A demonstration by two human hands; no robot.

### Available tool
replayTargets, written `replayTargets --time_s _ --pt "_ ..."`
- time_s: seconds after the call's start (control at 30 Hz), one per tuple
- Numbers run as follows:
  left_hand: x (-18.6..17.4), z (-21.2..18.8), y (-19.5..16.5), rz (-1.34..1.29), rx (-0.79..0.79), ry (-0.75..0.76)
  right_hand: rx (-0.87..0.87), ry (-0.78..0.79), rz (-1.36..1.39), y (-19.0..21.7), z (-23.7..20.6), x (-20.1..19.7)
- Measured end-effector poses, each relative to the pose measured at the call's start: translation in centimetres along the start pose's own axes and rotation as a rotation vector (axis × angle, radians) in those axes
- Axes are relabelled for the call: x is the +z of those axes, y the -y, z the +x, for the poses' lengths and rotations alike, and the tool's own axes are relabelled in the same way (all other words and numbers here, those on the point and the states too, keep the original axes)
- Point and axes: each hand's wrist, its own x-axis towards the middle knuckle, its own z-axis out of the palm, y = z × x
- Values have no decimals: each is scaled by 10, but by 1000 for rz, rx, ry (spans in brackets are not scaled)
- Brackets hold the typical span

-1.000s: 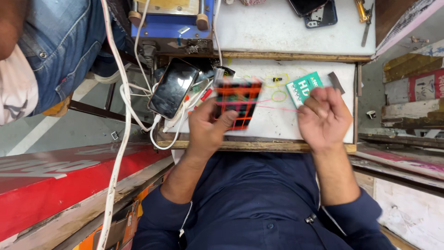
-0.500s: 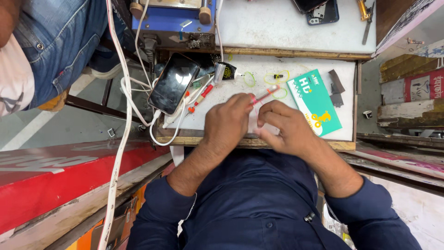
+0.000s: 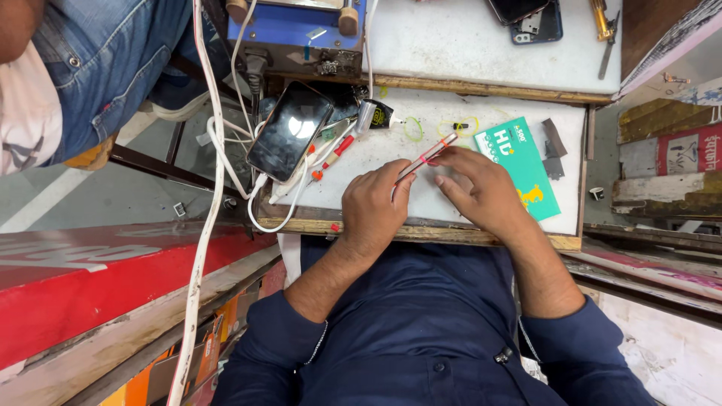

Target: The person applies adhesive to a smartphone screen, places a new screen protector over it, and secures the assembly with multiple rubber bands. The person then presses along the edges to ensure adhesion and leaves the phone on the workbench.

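A thin flat phone (image 3: 427, 159) with a red edge stands on its side between my hands, seen edge-on above the white work surface (image 3: 391, 162). My left hand (image 3: 372, 207) grips its near end with curled fingers. My right hand (image 3: 481, 188) holds the far end with fingertips on the edge. Both hands rest over the front part of the small bench.
A black phone (image 3: 289, 131) lies at the left on white cables (image 3: 214, 143). A green packet (image 3: 519, 165) lies to the right, red-handled tools (image 3: 335, 154) and a small tube (image 3: 380, 114) behind. A blue machine (image 3: 301, 30) stands further back. A person in jeans (image 3: 98, 60) sits at upper left.
One second ago my left hand held the phone flat with its red grid-patterned face up and my right hand hovered apart. The phone has since turned on edge and both hands hold it.
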Motion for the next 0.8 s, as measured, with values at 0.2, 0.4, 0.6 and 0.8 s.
replayTargets --time_s 0.2,0.4,0.6,0.8 --pt "2 -4 3 -1 21 -3 128 -267 32 4 -15 7" --pt "-5 -1 1 -40 85 30 116 -266 358 7 -1 15" --pt "-22 8 27 -205 60 167 -20 -209 464 13 7 26" --pt "-34 20 46 -1208 -376 242 -111 -153 656 12 16 25"
